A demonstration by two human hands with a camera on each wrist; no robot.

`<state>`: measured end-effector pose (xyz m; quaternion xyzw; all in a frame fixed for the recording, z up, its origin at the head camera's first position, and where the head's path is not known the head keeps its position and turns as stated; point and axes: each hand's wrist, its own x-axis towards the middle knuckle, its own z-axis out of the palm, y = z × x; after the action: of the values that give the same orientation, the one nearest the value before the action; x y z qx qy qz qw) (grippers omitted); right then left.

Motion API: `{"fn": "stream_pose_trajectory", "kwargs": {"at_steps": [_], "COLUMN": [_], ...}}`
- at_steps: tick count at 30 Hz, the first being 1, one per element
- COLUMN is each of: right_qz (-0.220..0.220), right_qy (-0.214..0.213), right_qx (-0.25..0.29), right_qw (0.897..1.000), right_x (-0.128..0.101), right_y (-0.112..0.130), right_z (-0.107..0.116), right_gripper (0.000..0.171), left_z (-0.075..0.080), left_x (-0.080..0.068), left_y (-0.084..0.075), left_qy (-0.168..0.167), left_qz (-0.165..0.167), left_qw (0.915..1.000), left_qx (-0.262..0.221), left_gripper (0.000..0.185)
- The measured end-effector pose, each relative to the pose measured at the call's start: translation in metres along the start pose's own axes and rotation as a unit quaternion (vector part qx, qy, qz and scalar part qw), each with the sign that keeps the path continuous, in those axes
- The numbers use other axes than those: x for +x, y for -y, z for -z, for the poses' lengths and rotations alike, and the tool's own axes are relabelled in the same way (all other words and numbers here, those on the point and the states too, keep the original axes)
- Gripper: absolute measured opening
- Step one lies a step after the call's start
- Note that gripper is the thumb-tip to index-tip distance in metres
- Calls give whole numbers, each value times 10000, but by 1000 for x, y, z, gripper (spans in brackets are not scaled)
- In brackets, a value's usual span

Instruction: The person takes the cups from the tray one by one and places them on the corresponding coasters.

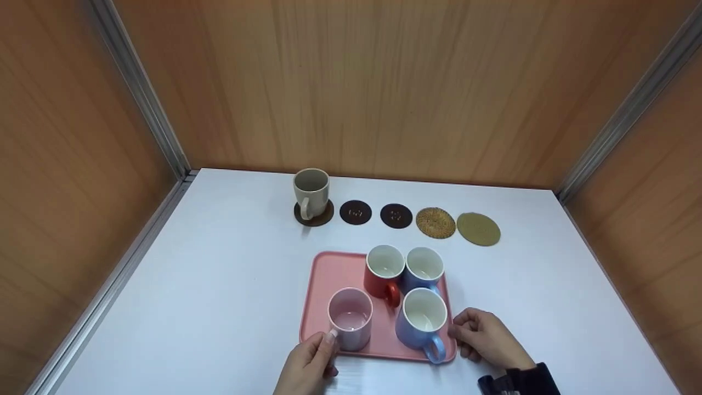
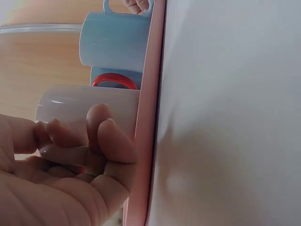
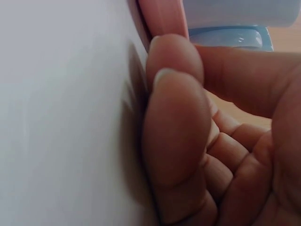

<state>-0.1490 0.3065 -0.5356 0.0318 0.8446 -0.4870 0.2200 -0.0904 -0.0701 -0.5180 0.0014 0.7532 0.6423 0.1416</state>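
My left hand (image 1: 310, 362) grips the handle of a pink mug (image 1: 351, 318), which stands at the front of a pink tray (image 1: 334, 269). In the left wrist view its curled fingers (image 2: 113, 141) partly cover the mug. My right hand (image 1: 488, 337) holds the tray's right rim near the front corner, thumb and fingers bent together; the right wrist view hides the exact contact behind the fingertips (image 3: 176, 117). Beside it a light blue mug (image 1: 419, 323) stands on the tray. Behind are a red mug (image 1: 381, 285) and another blue mug (image 1: 422, 269).
Along the back, a beige mug (image 1: 311, 189) stands on a dark coaster (image 1: 326, 215). To its right lie two dark coasters (image 1: 355, 213), a woven brown-gold coaster (image 1: 436, 223) and an olive coaster (image 1: 479, 229). Wooden panels (image 1: 351, 88) enclose the white table (image 1: 192, 285).
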Motion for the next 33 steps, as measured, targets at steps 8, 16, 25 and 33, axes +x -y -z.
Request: {"fn": "stream_pose_trajectory", "kwargs": {"at_steps": [8, 16, 25, 33], "right_qz": [-22, -82, -143, 41], "right_qy": [-42, -21, -62, 46], "right_qx": [-23, -46, -41, 85], "right_qw": [10000, 10000, 9999, 9999], "right_x": [1, 1, 2, 1], "right_y": [-1, -2, -1, -2], "right_z": [-1, -1, -1, 1], "right_gripper": [36, 40, 41, 42], "left_z": [1, 0, -2, -2], "left_x": [-1, 0, 1, 0], "left_y": [1, 3, 6, 6], "left_qy": [-25, -70, -131, -160], "left_qz": [-8, 34, 79, 88], "left_qw": [10000, 10000, 9999, 9998], "left_qx": [-74, -45, -80, 31], "left_gripper": [49, 50, 51, 49]}}
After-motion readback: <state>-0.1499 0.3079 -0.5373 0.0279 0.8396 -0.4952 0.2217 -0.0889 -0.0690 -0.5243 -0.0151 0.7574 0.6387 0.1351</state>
